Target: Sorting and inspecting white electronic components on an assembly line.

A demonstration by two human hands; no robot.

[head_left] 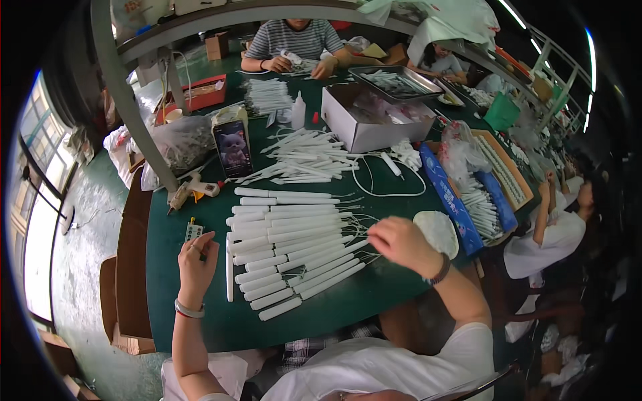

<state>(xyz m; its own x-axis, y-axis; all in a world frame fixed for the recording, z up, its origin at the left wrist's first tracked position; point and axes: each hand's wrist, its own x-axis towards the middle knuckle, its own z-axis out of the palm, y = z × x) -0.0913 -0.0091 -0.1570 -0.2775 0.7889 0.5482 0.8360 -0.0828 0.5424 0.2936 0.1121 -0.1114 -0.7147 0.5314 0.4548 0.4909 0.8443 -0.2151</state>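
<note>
Several white stick-shaped tubes (301, 234) lie side by side in a fanned row on the green table, with thin wires (361, 224) trailing from their right ends. My right hand (401, 246) is over those wire ends, its fingers closed together; whatever is between the fingertips is too small to tell. At the left of the row, my left hand (196, 267) is raised with fingers curled in. Just beyond its fingertips is a small pale block with dark holes (194, 231); whether they touch is hidden. One tube (230, 277) lies upright in view beside this hand.
A glue gun (194, 190) and a propped phone (233, 148) are at the far left. Beyond the row are a pile of white sticks (301, 154), a white box (374, 120) and a bottle (298, 110). A blue-sided carton (451, 197) stands right. A co-worker (294, 43) sits opposite.
</note>
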